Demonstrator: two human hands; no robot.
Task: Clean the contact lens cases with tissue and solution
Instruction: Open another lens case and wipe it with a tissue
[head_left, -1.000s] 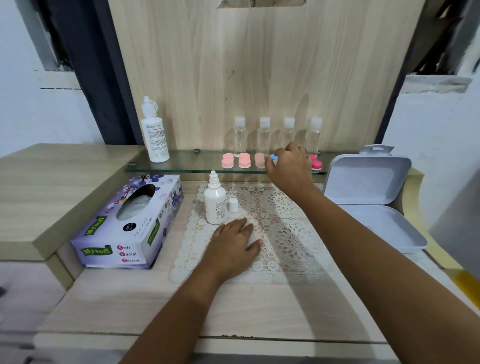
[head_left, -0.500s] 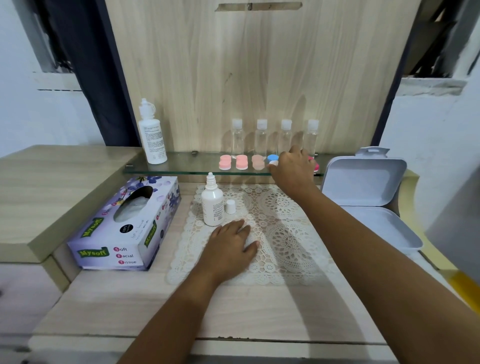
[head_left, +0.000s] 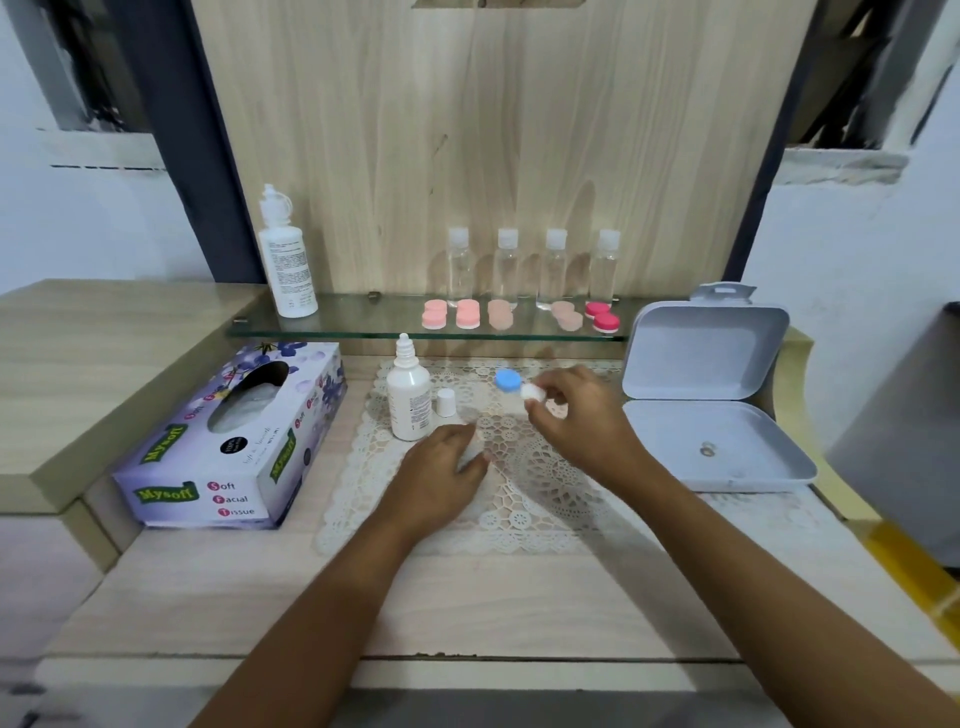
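Observation:
My right hand (head_left: 576, 415) holds a contact lens case with one blue cap and one white cap (head_left: 515, 384) above the lace mat (head_left: 524, 493). My left hand (head_left: 441, 473) rests flat on the mat over a white tissue (head_left: 470, 452), mostly hidden. A small solution bottle (head_left: 408, 395) stands uncapped by the left hand, its white cap (head_left: 445, 402) beside it. On the glass shelf (head_left: 363, 319) lie several more lens cases: pink ones (head_left: 451, 314), beige ones (head_left: 535, 314) and a red one (head_left: 601, 316).
A tissue box (head_left: 234, 441) lies at the left. An open white plastic box (head_left: 711, 400) sits at the right. A tall white bottle (head_left: 285, 260) and several clear bottles (head_left: 530, 265) stand on the shelf against the wooden back panel.
My right hand took the blue-and-white lens case off the glass shelf and brought it down over the mat. The left hand stayed on the mat.

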